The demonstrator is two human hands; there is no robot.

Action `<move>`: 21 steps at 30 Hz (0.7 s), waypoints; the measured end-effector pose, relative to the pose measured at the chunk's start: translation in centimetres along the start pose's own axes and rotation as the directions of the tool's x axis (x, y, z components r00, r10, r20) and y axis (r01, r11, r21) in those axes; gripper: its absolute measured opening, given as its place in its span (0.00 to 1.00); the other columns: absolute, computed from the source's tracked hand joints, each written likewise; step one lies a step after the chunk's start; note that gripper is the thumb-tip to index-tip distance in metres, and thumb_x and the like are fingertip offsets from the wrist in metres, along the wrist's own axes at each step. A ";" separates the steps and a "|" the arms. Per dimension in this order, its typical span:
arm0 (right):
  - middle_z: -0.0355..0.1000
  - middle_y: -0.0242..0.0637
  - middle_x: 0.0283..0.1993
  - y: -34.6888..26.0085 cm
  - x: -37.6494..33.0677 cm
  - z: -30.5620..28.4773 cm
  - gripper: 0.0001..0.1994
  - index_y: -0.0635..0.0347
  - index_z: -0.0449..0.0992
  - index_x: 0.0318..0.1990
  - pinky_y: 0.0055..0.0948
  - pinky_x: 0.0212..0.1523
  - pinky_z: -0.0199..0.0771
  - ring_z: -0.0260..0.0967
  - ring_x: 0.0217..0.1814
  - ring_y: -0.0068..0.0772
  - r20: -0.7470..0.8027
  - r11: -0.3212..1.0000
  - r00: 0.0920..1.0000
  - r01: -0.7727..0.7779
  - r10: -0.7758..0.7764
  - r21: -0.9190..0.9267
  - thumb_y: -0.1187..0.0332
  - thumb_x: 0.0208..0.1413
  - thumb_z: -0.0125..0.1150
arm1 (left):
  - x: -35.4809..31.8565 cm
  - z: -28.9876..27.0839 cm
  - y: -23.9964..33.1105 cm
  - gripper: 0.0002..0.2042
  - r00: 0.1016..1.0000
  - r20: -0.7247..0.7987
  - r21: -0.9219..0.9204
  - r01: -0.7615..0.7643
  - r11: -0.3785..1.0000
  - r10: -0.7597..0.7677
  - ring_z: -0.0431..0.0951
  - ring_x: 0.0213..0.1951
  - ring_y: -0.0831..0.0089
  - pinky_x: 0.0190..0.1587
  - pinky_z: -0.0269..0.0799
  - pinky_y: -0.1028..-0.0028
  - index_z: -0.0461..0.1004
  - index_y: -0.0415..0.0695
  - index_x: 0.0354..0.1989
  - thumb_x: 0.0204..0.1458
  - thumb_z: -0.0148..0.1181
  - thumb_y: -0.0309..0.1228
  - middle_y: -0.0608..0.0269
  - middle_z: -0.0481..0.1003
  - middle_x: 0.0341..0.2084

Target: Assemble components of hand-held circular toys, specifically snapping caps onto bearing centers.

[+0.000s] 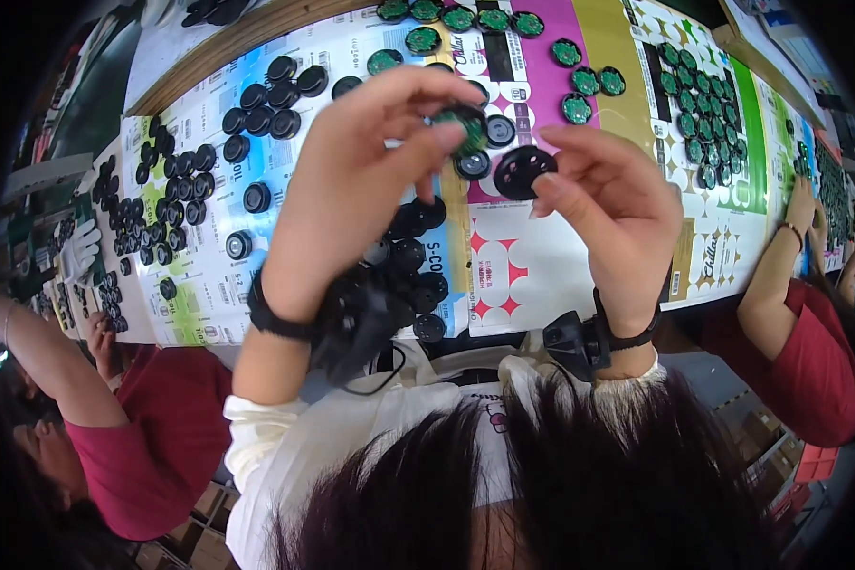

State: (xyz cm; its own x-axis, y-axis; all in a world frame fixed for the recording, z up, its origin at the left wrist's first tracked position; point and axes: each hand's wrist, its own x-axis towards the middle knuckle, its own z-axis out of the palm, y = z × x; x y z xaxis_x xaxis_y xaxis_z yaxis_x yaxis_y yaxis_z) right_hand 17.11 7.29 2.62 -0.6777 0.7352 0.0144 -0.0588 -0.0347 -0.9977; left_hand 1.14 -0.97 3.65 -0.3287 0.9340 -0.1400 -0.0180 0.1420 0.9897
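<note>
My left hand [347,190] is closed on a round green circuit board [469,133] with a dark rim, pinched between thumb and fingers and slightly blurred. My right hand [622,204] grips a black round disc [524,173] with small holes by its right edge. The two pieces are held close together above the table, apart from each other. Just beneath them lie black round cups [501,131] with grey centres. A cluster of black round discs [429,288] rests beside my left wrist, partly hidden by it.
Several round green boards [566,52] lie along the far side, and more form a group [703,114] on the right. Black round parts [175,211] spread across the left. A wooden rail [218,62] edges the far left. Co-workers in red sleeves [817,366] sit on both sides.
</note>
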 end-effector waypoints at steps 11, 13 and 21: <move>0.66 0.36 0.27 -0.3 -0.1 -0.4 0.17 0.67 0.72 0.38 0.19 0.24 0.64 0.63 0.24 0.24 0.207 0.739 0.867 0.496 -0.454 -0.455 0.80 0.35 0.61 | -3.6 3.5 -0.1 0.13 0.989 -0.129 -0.297 -0.111 0.948 0.076 0.68 0.21 0.77 0.21 0.65 0.83 0.62 0.31 0.42 0.47 0.47 0.20 0.55 0.70 0.31; 0.66 0.36 0.28 -0.1 -0.1 -0.3 0.18 0.66 0.72 0.38 0.20 0.24 0.64 0.63 0.24 0.25 0.217 0.680 0.830 0.548 -0.514 -0.487 0.77 0.32 0.63 | -3.8 3.7 -0.1 0.13 0.986 -0.152 -0.272 -0.115 0.955 0.075 0.68 0.21 0.77 0.21 0.65 0.82 0.62 0.31 0.42 0.47 0.48 0.20 0.55 0.70 0.31; 0.66 0.34 0.28 0.2 -0.1 -0.4 0.25 0.62 0.74 0.37 0.21 0.25 0.63 0.63 0.25 0.28 0.300 0.450 0.689 0.682 -0.660 -0.577 0.65 0.23 0.65 | -4.0 3.8 0.2 0.11 0.977 -0.207 -0.298 -0.115 0.948 0.053 0.67 0.19 0.78 0.19 0.61 0.85 0.64 0.32 0.40 0.48 0.47 0.22 0.57 0.70 0.29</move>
State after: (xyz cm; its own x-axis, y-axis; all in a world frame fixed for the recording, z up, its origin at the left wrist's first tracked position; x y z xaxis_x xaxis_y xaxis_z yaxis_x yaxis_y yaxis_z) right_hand 17.41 7.50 2.38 -0.6475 0.3264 0.6886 -0.0657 0.8763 -0.4772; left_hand 6.06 -3.43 4.26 -0.5178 0.8519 -0.0778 -0.2605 -0.0704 0.9629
